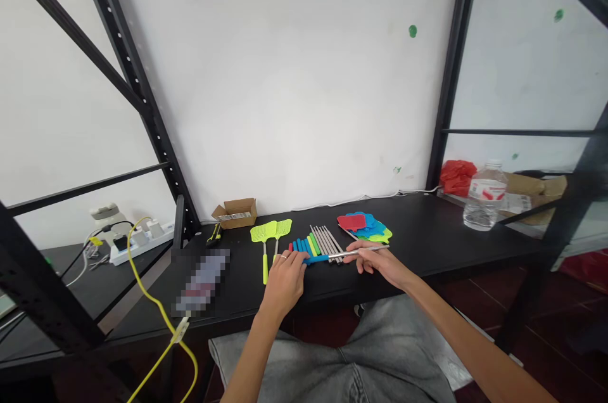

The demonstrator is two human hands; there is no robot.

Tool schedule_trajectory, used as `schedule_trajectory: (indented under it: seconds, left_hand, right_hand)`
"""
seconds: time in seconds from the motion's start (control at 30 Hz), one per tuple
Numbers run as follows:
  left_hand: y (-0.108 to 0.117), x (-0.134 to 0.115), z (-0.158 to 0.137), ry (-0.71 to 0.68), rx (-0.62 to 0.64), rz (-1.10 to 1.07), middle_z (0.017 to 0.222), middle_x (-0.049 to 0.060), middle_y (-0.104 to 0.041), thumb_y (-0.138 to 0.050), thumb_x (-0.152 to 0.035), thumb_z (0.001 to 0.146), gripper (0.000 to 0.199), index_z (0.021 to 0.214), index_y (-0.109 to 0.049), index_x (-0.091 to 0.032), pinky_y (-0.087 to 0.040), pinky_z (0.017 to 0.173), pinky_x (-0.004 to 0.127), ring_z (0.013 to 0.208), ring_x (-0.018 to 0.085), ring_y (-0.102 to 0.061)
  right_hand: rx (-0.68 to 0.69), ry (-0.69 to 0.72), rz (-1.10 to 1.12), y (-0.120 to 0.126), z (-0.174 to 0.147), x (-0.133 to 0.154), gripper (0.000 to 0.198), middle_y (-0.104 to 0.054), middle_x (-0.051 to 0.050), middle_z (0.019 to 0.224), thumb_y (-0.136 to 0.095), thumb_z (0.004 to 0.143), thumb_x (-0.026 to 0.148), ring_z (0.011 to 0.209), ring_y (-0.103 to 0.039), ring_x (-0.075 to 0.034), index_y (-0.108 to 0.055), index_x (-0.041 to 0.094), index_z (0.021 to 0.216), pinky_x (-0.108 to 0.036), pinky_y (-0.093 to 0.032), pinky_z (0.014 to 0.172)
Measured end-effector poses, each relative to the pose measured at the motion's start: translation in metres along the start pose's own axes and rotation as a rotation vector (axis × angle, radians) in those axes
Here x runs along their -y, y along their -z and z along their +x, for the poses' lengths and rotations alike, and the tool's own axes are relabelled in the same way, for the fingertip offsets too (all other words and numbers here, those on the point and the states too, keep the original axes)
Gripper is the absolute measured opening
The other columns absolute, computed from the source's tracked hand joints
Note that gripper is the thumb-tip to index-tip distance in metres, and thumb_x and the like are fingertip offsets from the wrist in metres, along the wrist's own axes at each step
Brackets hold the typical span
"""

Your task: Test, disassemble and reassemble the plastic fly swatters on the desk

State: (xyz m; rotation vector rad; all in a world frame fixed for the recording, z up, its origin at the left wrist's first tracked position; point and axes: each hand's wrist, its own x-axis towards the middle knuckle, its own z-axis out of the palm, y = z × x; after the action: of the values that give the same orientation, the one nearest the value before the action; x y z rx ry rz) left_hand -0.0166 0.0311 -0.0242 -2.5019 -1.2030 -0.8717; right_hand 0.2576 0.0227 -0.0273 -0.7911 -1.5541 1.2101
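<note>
My left hand (pixel 287 273) is closed around a blue handle (pixel 317 259), held level above the black table. A metal rod (pixel 346 253) runs from that handle to the right, and my right hand (pixel 375 260) pinches it. Just behind lie loose handles (pixel 304 245) in red, blue, yellow and green, side by side. Several bare metal rods (pixel 327 241) lie to their right. Beyond my right hand is a pile of fly swatter heads: a red one (pixel 352 222), blue ones (pixel 371 226) and a yellow-green one (pixel 384 237). Two whole yellow-green fly swatters (pixel 264 233) lie by my left hand.
On the black table (pixel 427 225) are a small cardboard box (pixel 236 215), a yellow-and-black cutter (pixel 215 236) and a blurred-out flat object (pixel 202 282). A water bottle (pixel 485 197) stands right. A yellow cable (pixel 159 308) hangs at left, near a power strip (pixel 142 243). Black shelf posts flank the table.
</note>
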Motion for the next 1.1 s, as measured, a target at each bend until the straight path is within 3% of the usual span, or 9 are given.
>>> schedule_trajectory:
  seconds: [0.17, 0.33, 0.4, 0.53, 0.63, 0.83, 1.0, 1.1]
  left_hand:
    - [-0.002, -0.017, 0.004, -0.072, 0.046, -0.119, 0.099, 0.005, -0.068, -0.043, -0.011, 0.092, 0.026, 0.107, -0.059, -0.023, -0.043, 0.082, 0.036, 0.091, 0.023, -0.058]
    - [-0.005, -0.020, 0.006, 0.050, -0.002, -0.250, 0.102, 0.004, -0.069, -0.038, -0.017, 0.096, 0.027, 0.110, -0.060, -0.024, -0.044, 0.080, 0.034, 0.090, 0.022, -0.059]
    - [-0.006, -0.016, 0.006, 0.115, -0.017, -0.277, 0.096, 0.004, -0.070, -0.038, -0.019, 0.097, 0.027, 0.109, -0.061, -0.024, -0.045, 0.078, 0.034, 0.087, 0.022, -0.060]
    - [-0.008, -0.012, 0.005, 0.209, -0.032, -0.327, 0.087, 0.003, -0.071, -0.037, -0.022, 0.097, 0.027, 0.107, -0.062, -0.024, -0.045, 0.073, 0.032, 0.082, 0.022, -0.062]
    - [-0.007, -0.012, 0.005, 0.271, -0.049, -0.394, 0.079, 0.002, -0.070, -0.036, -0.024, 0.097, 0.027, 0.102, -0.063, -0.024, -0.044, 0.069, 0.030, 0.076, 0.021, -0.063]
    - [-0.012, -0.003, 0.005, 0.396, -0.108, -0.646, 0.074, 0.001, -0.068, -0.038, -0.035, 0.096, 0.029, 0.100, -0.062, -0.020, -0.042, 0.059, 0.026, 0.061, 0.017, -0.060]
    - [-0.017, 0.003, 0.006, 0.439, -0.176, -0.796, 0.071, 0.002, -0.066, -0.041, -0.039, 0.094, 0.030, 0.097, -0.063, -0.019, -0.042, 0.060, 0.025, 0.063, 0.016, -0.059]
    - [-0.016, 0.003, 0.006, 0.444, -0.195, -0.818, 0.070, 0.002, -0.065, -0.041, -0.039, 0.094, 0.030, 0.097, -0.064, -0.019, -0.042, 0.061, 0.025, 0.064, 0.017, -0.059]
  right_hand:
    - [0.098, 0.068, -0.127, -0.012, -0.002, 0.004, 0.034, -0.073, -0.010, 0.094, -0.051, 0.092, 0.045, 0.064, -0.058, -0.015, -0.066, 0.019, 0.106, -0.025, -0.037, 0.050]
    - [0.071, 0.018, -0.218, 0.000, 0.002, 0.005, 0.046, -0.070, -0.005, 0.087, -0.063, 0.083, 0.041, 0.065, -0.058, -0.015, -0.058, 0.023, 0.125, -0.025, -0.044, 0.055]
    - [-0.071, 0.012, -0.348, 0.019, 0.005, 0.002, 0.044, -0.070, -0.004, 0.084, -0.065, 0.080, 0.040, 0.065, -0.059, -0.017, -0.061, 0.022, 0.120, -0.028, -0.046, 0.058]
    - [-0.565, 0.022, -0.812, 0.070, 0.005, -0.010, 0.025, -0.072, -0.006, 0.086, -0.058, 0.081, 0.039, 0.073, -0.064, -0.023, -0.071, 0.021, 0.093, -0.034, -0.046, 0.069]
    - [-0.691, -0.115, -1.017, 0.097, 0.002, -0.017, 0.027, -0.074, -0.007, 0.088, -0.057, 0.081, 0.045, 0.085, -0.066, -0.029, -0.072, 0.023, 0.087, -0.036, -0.045, 0.073]
    - [-0.680, -0.254, -1.170, 0.097, 0.024, -0.018, 0.036, -0.074, -0.006, 0.098, -0.054, 0.082, 0.052, 0.093, -0.066, -0.030, -0.073, 0.026, 0.098, -0.034, -0.046, 0.073]
    - [-0.619, -0.395, -1.205, 0.096, 0.061, -0.014, 0.050, -0.071, -0.010, 0.109, -0.054, 0.081, 0.058, 0.105, -0.063, -0.032, -0.068, 0.024, 0.116, -0.038, -0.047, 0.082]
    - [-0.594, -0.466, -1.199, 0.102, 0.078, -0.014, 0.052, -0.069, -0.016, 0.110, -0.060, 0.077, 0.059, 0.105, -0.063, -0.037, -0.070, 0.021, 0.112, -0.042, -0.047, 0.083]
